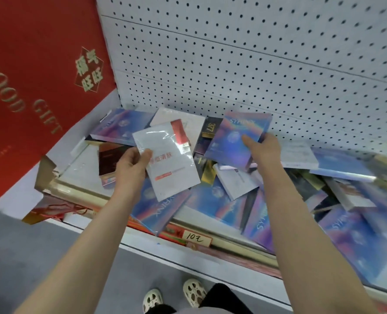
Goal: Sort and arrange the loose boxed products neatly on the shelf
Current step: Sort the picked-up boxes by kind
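My left hand (pixel 132 165) grips a flat white box (pixel 173 171) with red lettering, wrapped in clear film, lifted above the shelf. My right hand (pixel 263 147) holds a blue-purple iridescent box (pixel 233 138), thumb on its face, tilted up over the pile. Under both hands lie several loose boxes: blue-purple ones (pixel 160 209), white ones (pixel 235 181) and dark black-gold ones (pixel 209 129), scattered at all angles on the shelf (pixel 81 164).
A white pegboard back panel (pixel 255 64) rises behind the shelf. A large red gift box (pixel 29 98) leans at the left end. A handwritten price tag (pixel 195 237) sits on the shelf's front rail. Grey floor and my shoes (pixel 174 295) are below.
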{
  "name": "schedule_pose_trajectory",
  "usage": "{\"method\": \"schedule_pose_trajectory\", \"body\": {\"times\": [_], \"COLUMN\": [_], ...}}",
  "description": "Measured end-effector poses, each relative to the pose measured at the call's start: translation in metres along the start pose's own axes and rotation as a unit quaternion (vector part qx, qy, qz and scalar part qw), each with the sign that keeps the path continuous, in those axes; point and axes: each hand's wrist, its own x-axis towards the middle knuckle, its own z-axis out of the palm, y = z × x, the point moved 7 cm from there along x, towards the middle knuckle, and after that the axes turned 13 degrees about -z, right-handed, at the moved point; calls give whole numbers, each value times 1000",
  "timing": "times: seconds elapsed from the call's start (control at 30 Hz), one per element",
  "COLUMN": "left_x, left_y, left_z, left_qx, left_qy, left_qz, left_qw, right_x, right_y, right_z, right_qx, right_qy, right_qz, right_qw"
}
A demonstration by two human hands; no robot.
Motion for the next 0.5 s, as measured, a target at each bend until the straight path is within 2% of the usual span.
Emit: {"method": "schedule_pose_trajectory", "body": {"times": [0.2, 0.3, 0.5], "left_x": [-8, -17, -54], "left_y": [-12, -24, -57], "left_z": [22, 40, 83], "left_qx": [-19, -20, 64], "left_qy": [-51, -96, -167], "left_qz": [-32, -50, -61], "left_qw": [998, 994, 982], "right_x": [-64, -112, -213], "right_y": [2, 21, 72], "right_z": [-46, -72, -125], "right_qx": [65, 141, 279], "right_qy": [62, 102, 166], "right_qz": [-17, 25, 104], "right_qw": [996, 984, 940]}}
